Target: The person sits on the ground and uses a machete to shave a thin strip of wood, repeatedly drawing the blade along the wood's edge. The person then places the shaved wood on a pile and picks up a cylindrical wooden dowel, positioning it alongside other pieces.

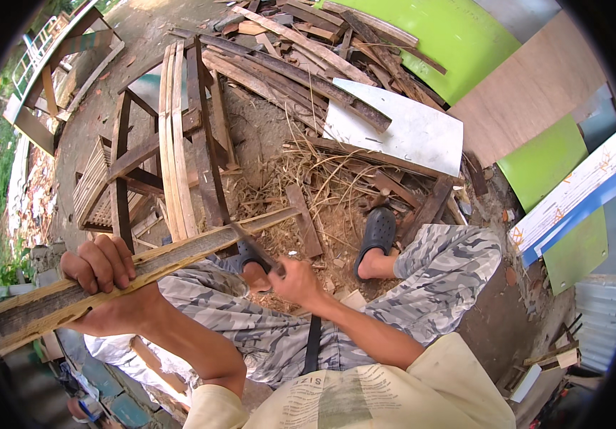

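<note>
Slanting grey-and-yellow plank (172,260), dark blade (254,247) across it

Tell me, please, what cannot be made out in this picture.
In the head view:
Handle of the dark blade: hidden inside the right hand.
Part of the left hand: hidden by the wooden strip.
Smallest print on the shirt: too small to read.

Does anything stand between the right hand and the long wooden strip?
Only the dark blade gripped in the right hand; its far end overlaps the wooden strip in this view. Nothing else visible is in between.
</note>
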`<state>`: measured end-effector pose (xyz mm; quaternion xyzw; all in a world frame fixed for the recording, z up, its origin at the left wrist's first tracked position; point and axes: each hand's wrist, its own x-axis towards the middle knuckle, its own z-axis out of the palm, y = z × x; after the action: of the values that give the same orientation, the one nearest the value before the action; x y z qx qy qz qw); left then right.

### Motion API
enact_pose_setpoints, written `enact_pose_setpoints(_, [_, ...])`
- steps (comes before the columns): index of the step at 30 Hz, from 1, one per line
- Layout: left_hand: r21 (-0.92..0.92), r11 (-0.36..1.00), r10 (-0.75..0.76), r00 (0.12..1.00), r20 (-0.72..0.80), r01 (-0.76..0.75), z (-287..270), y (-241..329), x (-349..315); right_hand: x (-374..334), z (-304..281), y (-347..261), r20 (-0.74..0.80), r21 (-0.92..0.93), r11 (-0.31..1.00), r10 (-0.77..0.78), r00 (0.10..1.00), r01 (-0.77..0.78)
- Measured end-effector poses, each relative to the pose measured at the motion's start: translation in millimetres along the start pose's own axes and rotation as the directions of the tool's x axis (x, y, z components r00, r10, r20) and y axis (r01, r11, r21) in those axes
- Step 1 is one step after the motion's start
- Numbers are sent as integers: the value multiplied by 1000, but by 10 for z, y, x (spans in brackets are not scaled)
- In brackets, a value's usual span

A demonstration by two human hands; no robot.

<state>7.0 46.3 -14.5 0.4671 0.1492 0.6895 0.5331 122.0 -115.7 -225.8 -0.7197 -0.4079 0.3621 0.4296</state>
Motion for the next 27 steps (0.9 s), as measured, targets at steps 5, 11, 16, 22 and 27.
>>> enact_pose_setpoints(5, [-43,999,0,998,64,3,-123,-1,26,-28,-81,-194,22,-90,995,33,999,-31])
enact_pose_setpoints(11, [0,1000,-5,999,45,5,8,29,-51,51,-8,-181,47,12,1000,-1,999,0])
enact_pose_setpoints(16, [-24,1000,-8,1000,22,8,-20,62,-43,18,-4,68,27,-84,992,94,995,-92])
enact_pose_setpoints(22, [-22,1000,5,998,66,-4,54,38,-85,47,-106,-303,62,-5,1000,-19,998,19])
enact_pose_setpoints(27, [-20,1000,3,1000,31,-3,-14,15,-16,138,-201,149,17,-110,973,204,979,-201])
